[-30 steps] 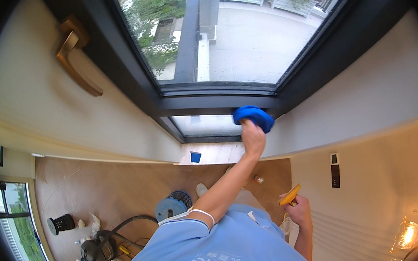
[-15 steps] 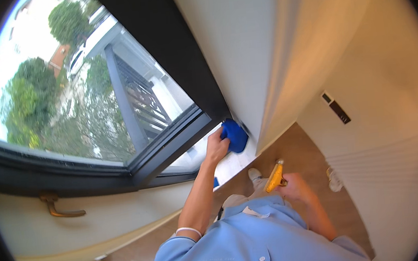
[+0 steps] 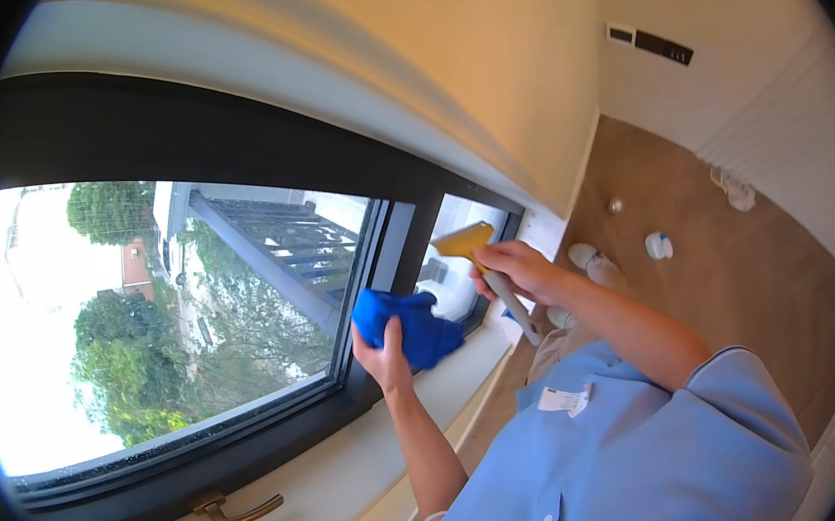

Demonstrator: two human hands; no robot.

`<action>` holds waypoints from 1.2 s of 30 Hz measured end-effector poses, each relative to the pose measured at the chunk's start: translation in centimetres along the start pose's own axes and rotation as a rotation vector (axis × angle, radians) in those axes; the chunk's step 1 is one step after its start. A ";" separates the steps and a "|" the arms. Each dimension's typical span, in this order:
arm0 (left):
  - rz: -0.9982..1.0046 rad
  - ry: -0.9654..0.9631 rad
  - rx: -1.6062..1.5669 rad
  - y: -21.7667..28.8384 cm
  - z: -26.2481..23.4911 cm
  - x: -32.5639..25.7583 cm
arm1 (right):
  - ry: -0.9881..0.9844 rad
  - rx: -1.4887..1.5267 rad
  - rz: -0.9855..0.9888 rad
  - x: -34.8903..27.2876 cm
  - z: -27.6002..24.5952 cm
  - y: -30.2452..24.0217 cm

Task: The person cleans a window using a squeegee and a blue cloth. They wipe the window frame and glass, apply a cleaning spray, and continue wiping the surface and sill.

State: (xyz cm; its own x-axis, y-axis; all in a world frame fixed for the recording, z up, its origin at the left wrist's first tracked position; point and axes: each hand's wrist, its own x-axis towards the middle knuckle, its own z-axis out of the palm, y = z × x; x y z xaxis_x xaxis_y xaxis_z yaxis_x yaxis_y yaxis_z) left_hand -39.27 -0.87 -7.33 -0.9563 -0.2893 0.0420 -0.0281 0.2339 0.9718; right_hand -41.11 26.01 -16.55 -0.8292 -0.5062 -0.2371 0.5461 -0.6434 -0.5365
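Note:
In my left hand is a bunched blue cloth, gripped between thumb and fingers in front of the window's dark frame. To its right, my right hand is closed round a scraper with a flat yellow head and a grey handle slanting downward. The yellow head is raised toward the narrow window pane; whether it touches the glass I cannot tell. The large window pane, with trees and a railing behind it, lies left of the cloth.
Below the window runs a pale sill, and a bronze window handle sticks out at the lower left. On the brown floor lie a white bottle-like item and a crumpled white thing. A dark switch panel is on the right wall.
My left hand has lifted the blue cloth from the sill corner and brought it left. The scraper has come up from beside my body to the narrow pane. The view has turned.

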 end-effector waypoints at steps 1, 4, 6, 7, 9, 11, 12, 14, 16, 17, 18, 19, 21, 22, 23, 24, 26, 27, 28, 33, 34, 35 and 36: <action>0.133 0.020 0.298 0.1 -1.0 1.0 | 0.032 0.033 -0.052 1.9 1.8 1.5; 0.552 0.004 0.725 -2.6 -0.2 5.1 | -0.069 0.331 -0.252 6.0 5.1 3.4; 0.612 0.044 0.655 -4.9 0.2 5.9 | -0.014 0.242 -0.298 7.7 7.5 3.2; 0.602 0.054 0.629 -4.8 0.7 5.8 | -0.024 0.202 -0.290 8.2 8.1 2.6; 0.612 0.084 0.603 -5.7 0.7 6.1 | -0.036 0.149 -0.323 9.8 8.8 2.0; 0.644 0.112 0.621 -6.7 -0.1 6.1 | -0.051 0.229 -0.324 11.0 9.5 1.9; 0.615 0.100 0.625 -6.4 0.2 5.9 | -0.048 0.263 -0.327 11.6 9.4 1.9; 0.609 0.094 0.597 -7.1 0.4 6.6 | -0.082 0.287 -0.345 12.7 8.9 2.0; 0.591 0.095 0.593 -7.3 0.2 6.4 | -0.114 0.320 -0.346 12.8 8.8 1.9; 0.582 0.094 0.603 -7.3 0.2 6.2 | -0.114 0.332 -0.342 12.8 8.9 2.0; 0.578 0.098 0.607 -7.1 0.2 6.2 | -0.118 0.337 -0.342 12.6 9.1 1.6; 0.619 0.087 0.644 -7.1 0.1 6.2 | -0.120 0.341 -0.342 12.6 9.2 1.3; 0.666 0.084 0.628 -7.3 0.2 6.6 | -0.129 0.323 -0.360 13.0 9.3 1.0; 0.688 0.085 0.622 -7.6 0.0 6.7 | -0.134 0.314 -0.366 13.1 9.3 0.9; 0.676 0.087 0.633 -7.8 -0.3 6.7 | -0.145 0.322 -0.349 13.1 9.3 0.9; 0.661 0.090 0.644 -7.9 -0.4 6.8 | -0.154 0.327 -0.330 13.0 9.2 1.0; 0.619 0.079 0.636 -7.8 -0.2 6.7 | -0.161 0.336 -0.314 13.2 9.0 1.1; 0.610 0.076 0.637 -7.8 -0.3 6.7 | -0.162 0.341 -0.316 13.4 9.1 1.2; 0.623 0.077 0.645 -8.2 -0.6 6.8 | -0.162 0.346 -0.319 13.5 9.1 1.3; 0.719 0.116 0.674 -8.9 -0.9 6.9 | -0.165 0.340 -0.345 14.0 9.1 1.6; 0.700 0.108 0.662 -8.9 -0.9 6.9 | -0.156 0.333 -0.340 14.1 9.1 1.6; 0.681 0.100 0.650 -8.9 -0.9 6.9 | -0.160 0.334 -0.337 14.0 9.1 1.8; 0.680 0.106 0.666 -8.8 -0.8 6.8 | -0.163 0.333 -0.337 13.8 8.8 2.1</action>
State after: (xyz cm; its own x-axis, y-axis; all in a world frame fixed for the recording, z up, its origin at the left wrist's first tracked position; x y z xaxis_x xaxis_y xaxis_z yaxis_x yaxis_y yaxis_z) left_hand -45.32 -5.67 -15.39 -0.7987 0.0283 0.6010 0.3327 0.8530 0.4020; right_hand -50.38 12.62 -13.81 -0.9512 -0.3048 0.0492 0.2815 -0.9216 -0.2671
